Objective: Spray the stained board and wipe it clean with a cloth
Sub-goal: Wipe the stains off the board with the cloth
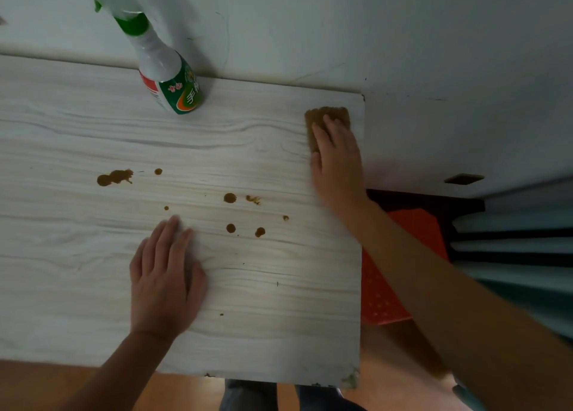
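Pale wood-grain board (93,125) against a white wall (372,23): right hand (336,162) flat, fingers straight, on the brown cloth (325,113) at its far right corner; stains (230,198) lie leftward and nearer the body; left hand (164,274) flat beside them, gripping nothing; spray bottle (169,78) at far edge.

The board (279,302) is pale whitish-grey with a streaky wood-grain pattern of darker grey lines; the stains (114,177) on it are brown spots and blotches; the spray bottle (161,66) is white with a green collar and a label in green, red and orange; the cloth (325,113) is tan-brown; the wall (341,23) is plain off-white; the floor (37,386) is orange-brown; an orange-red sheet (381,299) carries small pale dots.
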Demonstrator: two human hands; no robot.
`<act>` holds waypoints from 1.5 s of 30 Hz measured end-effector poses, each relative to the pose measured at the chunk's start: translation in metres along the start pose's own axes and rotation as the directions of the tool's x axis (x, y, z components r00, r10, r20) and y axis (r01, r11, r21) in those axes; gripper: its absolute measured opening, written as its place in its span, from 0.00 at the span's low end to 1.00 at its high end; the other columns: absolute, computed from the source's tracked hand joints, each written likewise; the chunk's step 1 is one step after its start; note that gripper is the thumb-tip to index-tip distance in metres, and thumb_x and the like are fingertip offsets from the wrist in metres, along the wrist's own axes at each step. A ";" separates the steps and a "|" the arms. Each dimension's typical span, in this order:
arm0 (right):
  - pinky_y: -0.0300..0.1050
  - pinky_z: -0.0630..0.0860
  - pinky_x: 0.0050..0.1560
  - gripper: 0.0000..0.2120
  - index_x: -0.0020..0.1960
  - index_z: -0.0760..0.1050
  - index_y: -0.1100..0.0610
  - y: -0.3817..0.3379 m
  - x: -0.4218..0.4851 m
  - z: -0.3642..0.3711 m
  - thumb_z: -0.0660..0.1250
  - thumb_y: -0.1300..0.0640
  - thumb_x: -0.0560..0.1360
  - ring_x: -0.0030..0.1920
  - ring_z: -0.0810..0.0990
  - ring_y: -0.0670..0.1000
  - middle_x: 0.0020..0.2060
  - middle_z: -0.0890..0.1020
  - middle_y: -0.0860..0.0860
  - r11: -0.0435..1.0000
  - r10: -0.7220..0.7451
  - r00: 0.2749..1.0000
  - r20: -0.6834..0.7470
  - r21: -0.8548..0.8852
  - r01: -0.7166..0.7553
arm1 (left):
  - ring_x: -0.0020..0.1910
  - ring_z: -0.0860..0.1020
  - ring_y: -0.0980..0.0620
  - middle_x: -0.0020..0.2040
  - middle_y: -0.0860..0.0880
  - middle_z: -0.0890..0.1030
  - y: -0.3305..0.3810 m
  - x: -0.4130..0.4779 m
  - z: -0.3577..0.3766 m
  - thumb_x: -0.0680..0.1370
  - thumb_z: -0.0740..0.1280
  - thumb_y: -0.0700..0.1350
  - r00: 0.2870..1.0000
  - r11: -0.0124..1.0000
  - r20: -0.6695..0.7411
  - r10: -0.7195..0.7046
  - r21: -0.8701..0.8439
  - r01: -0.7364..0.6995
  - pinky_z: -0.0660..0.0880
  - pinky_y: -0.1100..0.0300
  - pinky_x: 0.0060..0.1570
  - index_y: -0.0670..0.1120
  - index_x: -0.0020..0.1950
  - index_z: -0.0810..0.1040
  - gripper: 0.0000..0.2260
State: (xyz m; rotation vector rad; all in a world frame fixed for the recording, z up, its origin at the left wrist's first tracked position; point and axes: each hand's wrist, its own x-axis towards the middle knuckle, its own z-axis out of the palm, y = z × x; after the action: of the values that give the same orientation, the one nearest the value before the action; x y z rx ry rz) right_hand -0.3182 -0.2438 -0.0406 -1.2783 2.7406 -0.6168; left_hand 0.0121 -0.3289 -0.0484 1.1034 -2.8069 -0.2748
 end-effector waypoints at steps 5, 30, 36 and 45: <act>0.54 0.52 0.81 0.24 0.77 0.65 0.56 -0.029 -0.044 0.008 0.59 0.58 0.82 0.79 0.58 0.56 0.78 0.63 0.55 0.962 -0.273 0.952 0.141 0.037 0.270 | 0.80 0.63 0.39 0.79 0.39 0.67 0.000 0.000 -0.001 0.80 0.56 0.51 1.000 1.000 0.008 -0.010 -0.008 0.010 0.60 0.38 0.77 0.39 0.75 0.71 0.27; 0.56 0.54 0.80 0.26 0.78 0.63 0.60 0.044 -0.064 -0.027 0.57 0.55 0.82 0.79 0.58 0.60 0.78 0.62 0.60 0.950 -0.302 0.927 0.222 -0.010 0.312 | 0.80 0.63 0.38 0.79 0.39 0.67 0.000 0.000 -0.002 0.80 0.58 0.51 1.000 0.999 -0.005 -0.006 -0.032 0.006 0.60 0.39 0.77 0.39 0.75 0.71 0.26; 0.54 0.50 0.81 0.26 0.79 0.60 0.60 0.041 0.029 -0.013 0.54 0.55 0.82 0.80 0.55 0.61 0.79 0.60 0.60 0.992 -0.093 0.984 0.151 -0.067 0.104 | 0.80 0.62 0.39 0.79 0.40 0.67 -0.001 -0.001 -0.001 0.80 0.60 0.49 1.000 0.999 -0.019 0.005 -0.036 -0.006 0.59 0.41 0.77 0.40 0.75 0.71 0.25; 0.59 0.52 0.80 0.27 0.80 0.58 0.59 0.031 -0.123 -0.030 0.57 0.56 0.83 0.81 0.51 0.56 0.81 0.56 0.56 0.981 -0.193 0.960 0.203 0.047 0.187 | 0.80 0.62 0.39 0.79 0.40 0.67 -0.001 -0.001 -0.001 0.80 0.58 0.51 1.000 0.998 -0.015 0.011 -0.054 -0.012 0.59 0.39 0.77 0.40 0.75 0.70 0.26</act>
State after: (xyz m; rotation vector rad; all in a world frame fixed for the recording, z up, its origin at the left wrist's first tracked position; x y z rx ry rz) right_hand -0.2660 -0.1241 -0.0392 -1.5183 2.4546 -0.4993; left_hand 0.0134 -0.3293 -0.0471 1.0731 -2.7746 -0.3371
